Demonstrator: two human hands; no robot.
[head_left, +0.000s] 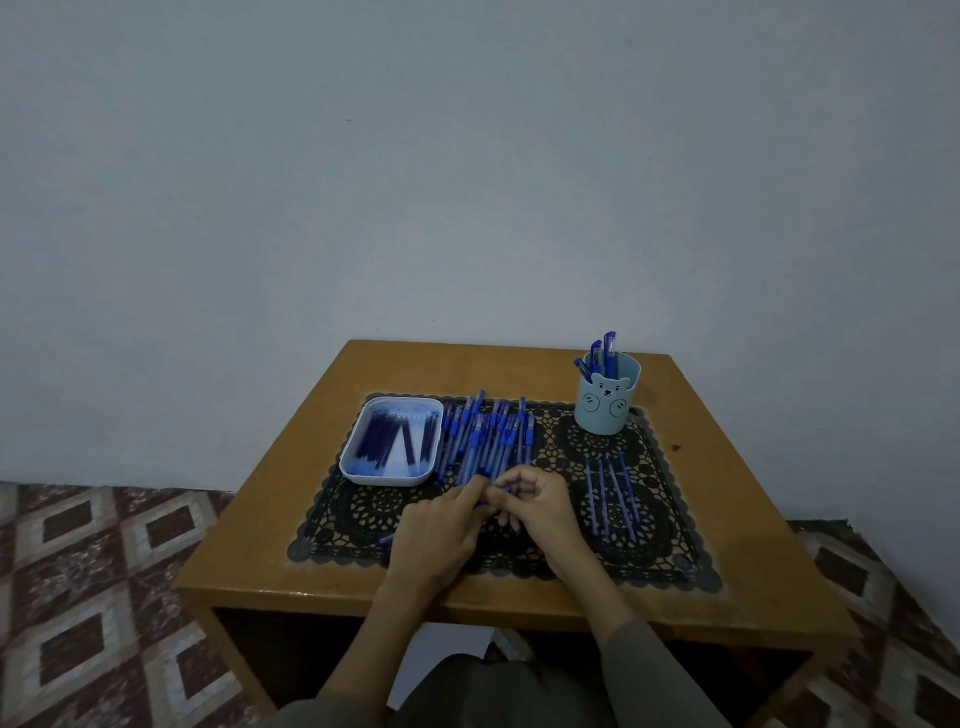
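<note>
Between my fingertips I'm pinching one blue pen, left hand and right hand both curling round it, pen pile just beyond.

Two grips show: the left grip and the right grip, with one pen pinched between them. Beyond the left grip sits one white tray holding roughly ten dark refills; they overlap, so the exact number cannot be told. Just beyond both grips lies one heap of capped pens, well over a dozen and too crossed to count exactly. On the outer side of the right grip lie four thin blue sticks in a row. Well beyond the right grip stands one bear-faced cup with at least three upright pens. There is one lace mat and one worktop.
</note>
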